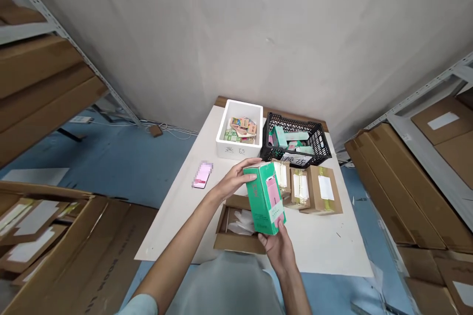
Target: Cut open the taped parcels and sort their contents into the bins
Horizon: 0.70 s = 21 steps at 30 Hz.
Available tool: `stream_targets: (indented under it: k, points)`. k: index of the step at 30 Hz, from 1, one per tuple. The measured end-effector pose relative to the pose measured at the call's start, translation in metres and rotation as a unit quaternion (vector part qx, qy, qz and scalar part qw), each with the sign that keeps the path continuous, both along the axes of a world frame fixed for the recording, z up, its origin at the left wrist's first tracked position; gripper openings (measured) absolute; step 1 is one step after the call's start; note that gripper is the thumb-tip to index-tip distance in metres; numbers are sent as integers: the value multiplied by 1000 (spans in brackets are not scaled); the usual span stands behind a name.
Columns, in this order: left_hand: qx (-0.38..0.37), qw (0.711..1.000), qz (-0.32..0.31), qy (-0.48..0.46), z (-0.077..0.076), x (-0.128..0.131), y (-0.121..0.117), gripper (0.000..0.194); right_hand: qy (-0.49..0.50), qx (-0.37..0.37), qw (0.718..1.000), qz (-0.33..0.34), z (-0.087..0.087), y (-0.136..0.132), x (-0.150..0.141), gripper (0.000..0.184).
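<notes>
A green product box (258, 202) with a pink item printed on one face is held tilted above the table's near side. My left hand (236, 177) grips its upper left edge, the thumb lying on the front face. Low on the right, my right hand (279, 248) clasps the bottom corner. Beneath and to the left of the green box stands an opened cardboard carton (236, 242) with crumpled white packing inside; the held box hides part of it.
On the white table (177, 229) are a phone (202, 175), a white foam box (239, 149) of packets, a black crate (320, 141) of green boxes, and several taped cartons (325, 192). Shelves with cartons flank both sides. A large carton (111, 246) of parcels stands at left.
</notes>
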<state>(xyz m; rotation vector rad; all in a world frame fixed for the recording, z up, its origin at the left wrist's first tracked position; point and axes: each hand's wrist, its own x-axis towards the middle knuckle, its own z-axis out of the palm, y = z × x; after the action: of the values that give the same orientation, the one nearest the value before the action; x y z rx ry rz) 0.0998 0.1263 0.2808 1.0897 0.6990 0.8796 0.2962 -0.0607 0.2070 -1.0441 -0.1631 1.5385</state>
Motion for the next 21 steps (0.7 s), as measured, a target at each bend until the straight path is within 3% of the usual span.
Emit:
stream_targets:
  k: [5, 10, 12, 15, 17, 21]
  points:
    - [36, 998, 23, 44, 14, 8, 18, 59, 33, 4, 999, 29, 10, 9, -10, 57]
    - [73, 989, 55, 112, 25, 15, 23, 54, -125, 56, 990, 40, 16, 10, 1, 59]
    - [94, 983, 73, 139, 26, 19, 23, 54, -235, 73, 969, 7, 17, 9, 3, 72]
    - [126, 970, 116, 174, 22, 27, 22, 53, -391, 78, 917, -26, 18, 7, 1, 106]
    - [130, 965, 135, 183, 18, 33, 21, 53, -468, 74, 881, -21, 19, 9, -2, 101]
    - [109, 964, 152, 189, 7, 43, 17, 52, -547, 62, 835, 0, 19, 12, -4, 66]
